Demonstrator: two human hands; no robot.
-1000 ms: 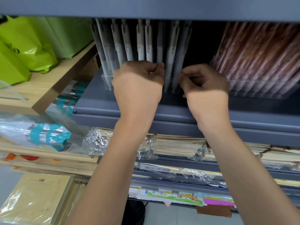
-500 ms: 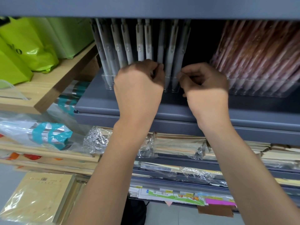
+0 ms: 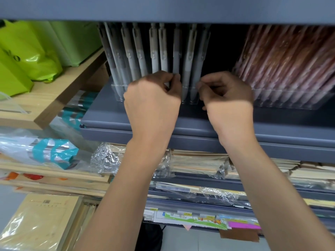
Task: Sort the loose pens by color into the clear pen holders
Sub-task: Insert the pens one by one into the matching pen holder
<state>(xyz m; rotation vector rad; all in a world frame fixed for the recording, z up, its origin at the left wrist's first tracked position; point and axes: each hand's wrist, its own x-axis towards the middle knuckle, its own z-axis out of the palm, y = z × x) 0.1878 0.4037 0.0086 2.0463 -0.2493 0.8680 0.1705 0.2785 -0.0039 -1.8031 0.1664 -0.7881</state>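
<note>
The person's left grip point(image 3: 153, 102) pinches a white pen point(image 3: 176, 51) standing in the row in the clear pen holder point(image 3: 189, 102) on the grey shelf point(image 3: 101, 115). The right grip point(image 3: 228, 98) is curled just beside that row. I cannot tell whether it holds anything.

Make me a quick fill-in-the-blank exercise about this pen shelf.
The pale grey pens stand to the ___ of the reddish-brown pens. The shiny plastic bags on the wooden shelf are ___. The left hand and right hand both reach the ___ pens.
Missing: left, green, grey.
</note>
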